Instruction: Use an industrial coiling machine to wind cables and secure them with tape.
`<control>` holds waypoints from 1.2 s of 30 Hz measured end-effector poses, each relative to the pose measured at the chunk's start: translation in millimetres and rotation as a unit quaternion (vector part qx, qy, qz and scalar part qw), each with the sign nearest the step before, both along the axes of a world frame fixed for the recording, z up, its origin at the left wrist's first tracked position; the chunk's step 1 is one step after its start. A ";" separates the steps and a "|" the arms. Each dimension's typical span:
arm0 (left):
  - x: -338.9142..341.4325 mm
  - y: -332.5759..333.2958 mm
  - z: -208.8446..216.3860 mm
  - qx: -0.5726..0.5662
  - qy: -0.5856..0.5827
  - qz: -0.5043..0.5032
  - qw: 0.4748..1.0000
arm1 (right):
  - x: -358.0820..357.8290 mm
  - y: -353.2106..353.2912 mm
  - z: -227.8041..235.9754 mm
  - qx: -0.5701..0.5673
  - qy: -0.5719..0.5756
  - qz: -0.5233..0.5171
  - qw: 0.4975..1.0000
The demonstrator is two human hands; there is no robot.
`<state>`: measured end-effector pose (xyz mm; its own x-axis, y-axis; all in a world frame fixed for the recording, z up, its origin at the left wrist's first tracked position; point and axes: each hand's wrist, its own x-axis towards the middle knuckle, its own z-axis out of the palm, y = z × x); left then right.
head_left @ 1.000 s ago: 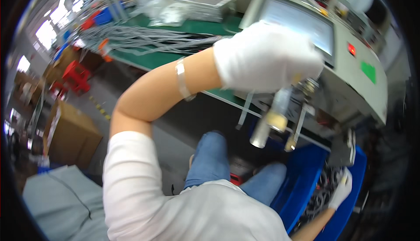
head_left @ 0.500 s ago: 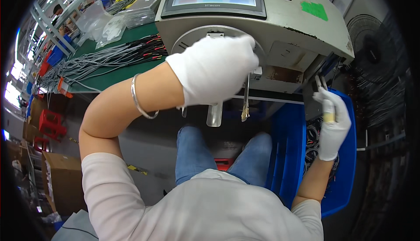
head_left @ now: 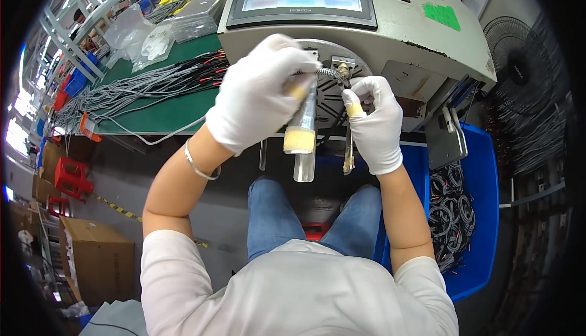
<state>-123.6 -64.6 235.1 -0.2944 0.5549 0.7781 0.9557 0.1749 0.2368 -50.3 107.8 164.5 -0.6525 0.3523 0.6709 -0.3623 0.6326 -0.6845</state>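
Observation:
My left hand [head_left: 253, 95], in a white glove, has its fingers curled at the left end of a dark, ribbed cable section [head_left: 329, 72]. Some of its fingertips are blurred. My right hand [head_left: 377, 125], gloved too with yellow tape on a finger, pinches the section's other end. Both hands are in front of a round slotted plate [head_left: 361, 66] on a beige machine [head_left: 397, 34]. Below them, metal holders stick out toward me, one with a yellow-taped tip [head_left: 299, 142]. A grey cable [head_left: 174, 132] runs from the bench toward my left hand.
Many grey cables [head_left: 122, 92] with black and red ends lie on the green bench [head_left: 131, 119] at left. A blue bin [head_left: 485, 214] of coiled cables [head_left: 448, 208] stands at my right, below a metal flap [head_left: 444, 137]. A fan [head_left: 519, 70] stands beyond it.
My right hand has come from the flap above the blue bin to the slotted plate and now pinches the cable. My left hand has shifted left and down, uncovering part of the plate.

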 end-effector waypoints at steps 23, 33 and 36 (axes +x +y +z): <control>-71.5 -179.8 -168.3 0.078 -0.571 0.039 0.816 | 18.4 17.7 -10.0 -0.068 0.073 -0.016 0.995; -73.5 -191.2 -164.5 0.059 -0.583 0.024 0.810 | 36.8 39.4 -9.5 -0.141 0.030 -0.055 0.988; -72.6 -189.8 -155.9 0.075 -0.567 0.016 0.820 | 39.0 40.2 -9.5 -0.148 0.028 -0.055 0.987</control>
